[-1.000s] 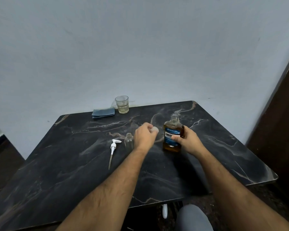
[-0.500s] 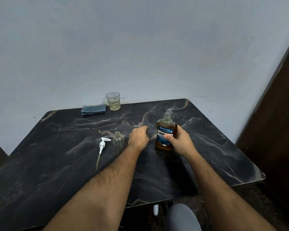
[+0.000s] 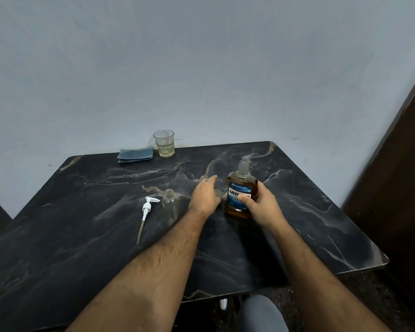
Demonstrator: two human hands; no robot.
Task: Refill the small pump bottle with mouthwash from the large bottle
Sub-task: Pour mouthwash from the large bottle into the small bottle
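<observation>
Large bottle (image 3: 240, 192) upright within right-hand fingers (image 3: 246, 198).

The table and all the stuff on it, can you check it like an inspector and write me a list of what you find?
Surface: dark marbled table, no spill seen.
Job's things: large mouthwash bottle upright, uncapped, amber liquid inside; small clear bottle upright, open, looks empty; white pump lying flat beside it.
Clutter: glass with a little pale liquid and a folded blue cloth at the far edge.
Grippers: right hand wrapped around the large bottle; left hand resting on the table over a small clear cap, grip unclear.
Cables: nothing seen.
Surroundings: plain pale wall behind, dark panel at right.
</observation>
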